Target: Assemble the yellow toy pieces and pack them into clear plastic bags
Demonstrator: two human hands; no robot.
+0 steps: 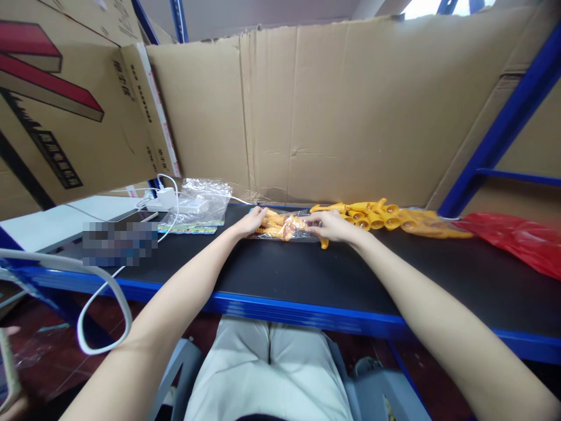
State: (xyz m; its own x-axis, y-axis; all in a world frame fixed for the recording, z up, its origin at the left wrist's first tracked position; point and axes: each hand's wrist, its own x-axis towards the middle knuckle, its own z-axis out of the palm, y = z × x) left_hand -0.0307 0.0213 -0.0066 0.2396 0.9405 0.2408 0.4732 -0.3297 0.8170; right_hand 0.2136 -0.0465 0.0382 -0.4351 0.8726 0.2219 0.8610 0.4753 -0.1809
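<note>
A clear plastic bag (287,229) with orange-yellow plastic pieces in it lies on the black shelf top between my hands. My left hand (253,222) grips the bag's left end, its fingers closed on the film. At the other end my right hand (329,225) has its fingers closed on the bag's right side. One orange-yellow piece (324,242) pokes out below my right fingers; whether it is inside the bag I cannot tell. Just right of that hand is a pile of yellow plastic pieces with hollow, cone-like ends (376,220).
Clear empty bags (204,196) lie at the left rear beside a white charger with cables (165,197). A phone (135,217) is near them. A red plastic bag (517,234) lies far right. Cardboard (350,111) walls the back; a blue rail (307,311) edges the front.
</note>
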